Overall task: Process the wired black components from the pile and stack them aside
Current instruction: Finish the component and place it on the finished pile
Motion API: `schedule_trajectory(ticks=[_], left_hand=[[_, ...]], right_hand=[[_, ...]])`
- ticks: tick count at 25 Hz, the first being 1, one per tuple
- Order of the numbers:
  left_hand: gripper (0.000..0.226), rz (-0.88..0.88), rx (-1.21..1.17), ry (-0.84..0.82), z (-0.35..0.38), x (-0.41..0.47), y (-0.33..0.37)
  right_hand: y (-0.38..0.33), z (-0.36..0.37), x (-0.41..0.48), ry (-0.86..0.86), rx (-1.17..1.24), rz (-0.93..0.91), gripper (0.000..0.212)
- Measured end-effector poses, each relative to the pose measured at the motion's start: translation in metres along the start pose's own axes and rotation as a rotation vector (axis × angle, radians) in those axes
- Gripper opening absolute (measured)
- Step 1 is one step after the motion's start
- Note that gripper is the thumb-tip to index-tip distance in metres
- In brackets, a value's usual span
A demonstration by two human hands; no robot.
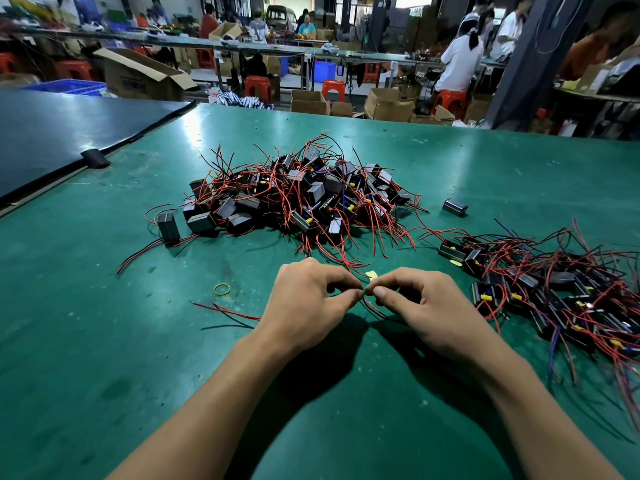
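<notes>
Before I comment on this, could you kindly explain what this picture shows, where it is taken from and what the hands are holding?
There is no machine here: a person works with bare hands, and the single picture comes from a camera worn on their head, looking forward and down. The left hand and right hand meet in the middle, each pinching thin wire ends between thumb and fingertips. What those wires lead to is hidden under the hands. On the green table, a tangled pile of black components with red and black wires lies straight ahead, and a flatter group of the same components lies to the right. Nearby are a yellow rubber band, a loose red and black wire and a single black component.
</notes>
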State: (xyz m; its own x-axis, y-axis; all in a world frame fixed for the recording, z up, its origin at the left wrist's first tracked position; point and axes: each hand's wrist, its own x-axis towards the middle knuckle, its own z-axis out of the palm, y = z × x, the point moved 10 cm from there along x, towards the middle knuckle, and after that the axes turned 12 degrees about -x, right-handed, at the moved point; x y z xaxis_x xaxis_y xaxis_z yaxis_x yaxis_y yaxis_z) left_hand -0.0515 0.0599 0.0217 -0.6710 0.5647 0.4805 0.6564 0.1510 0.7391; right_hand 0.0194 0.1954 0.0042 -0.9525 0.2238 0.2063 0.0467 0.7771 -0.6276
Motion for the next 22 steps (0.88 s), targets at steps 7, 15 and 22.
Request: schedule_trajectory(ticks=[7,15,22], left_hand=[[0.007,-0.027,-0.011,-0.016,0.0,0.0,-0.002],[0.009,-0.005,-0.04,-0.017,-0.001,-0.001,0.001],[0.008,0.013,-0.037,-0.017,0.001,-0.001,0.002]], right_hand=[[-0.02,-0.01,-0.005,0.165,-0.189,-0.252,0.01],[-0.027,-0.014,-0.007,0.231,-0.231,-0.269,0.006],[0.003,0.004,0.001,0.096,0.109,0.102,0.014]])
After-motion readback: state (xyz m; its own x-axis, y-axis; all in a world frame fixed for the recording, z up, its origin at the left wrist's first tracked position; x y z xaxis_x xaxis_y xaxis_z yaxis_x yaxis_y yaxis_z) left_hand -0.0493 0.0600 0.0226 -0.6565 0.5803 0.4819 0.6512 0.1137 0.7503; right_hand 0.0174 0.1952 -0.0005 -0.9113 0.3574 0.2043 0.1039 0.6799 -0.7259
